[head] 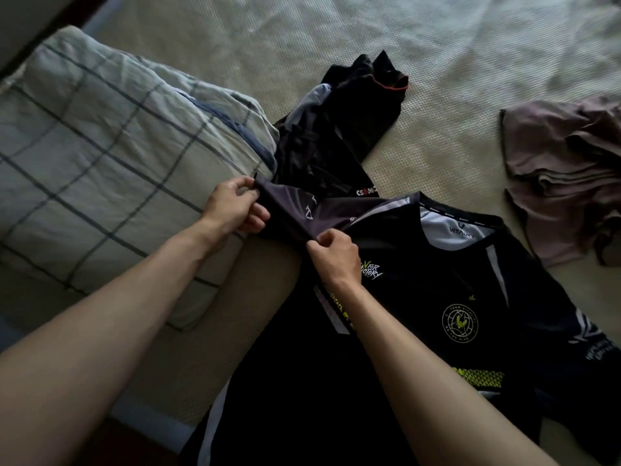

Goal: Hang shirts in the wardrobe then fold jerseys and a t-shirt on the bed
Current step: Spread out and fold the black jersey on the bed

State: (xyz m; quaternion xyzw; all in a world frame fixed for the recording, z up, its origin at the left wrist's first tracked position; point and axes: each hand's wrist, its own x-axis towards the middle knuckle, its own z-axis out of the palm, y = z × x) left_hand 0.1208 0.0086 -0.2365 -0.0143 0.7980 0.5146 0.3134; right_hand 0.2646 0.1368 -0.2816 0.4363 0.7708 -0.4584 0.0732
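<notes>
Left hand (235, 206) and right hand (331, 252) both pinched the black jersey (437, 297) sleeve (295, 210), just right of the plaid pillow (111, 169); second jersey (336, 129) bunched beyond.

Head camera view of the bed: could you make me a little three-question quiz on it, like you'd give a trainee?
1. True or false: both hands pinch the same sleeve of the black jersey.
2. What lies right of the jersey? A) mauve t-shirt B) towel C) jeans
3. Fill in: the left hand is close to the checked ____.

Key:
1. True: the right hand pinches the sleeve nearer the body, the left hand pinches its end.
2. A
3. pillow
</notes>
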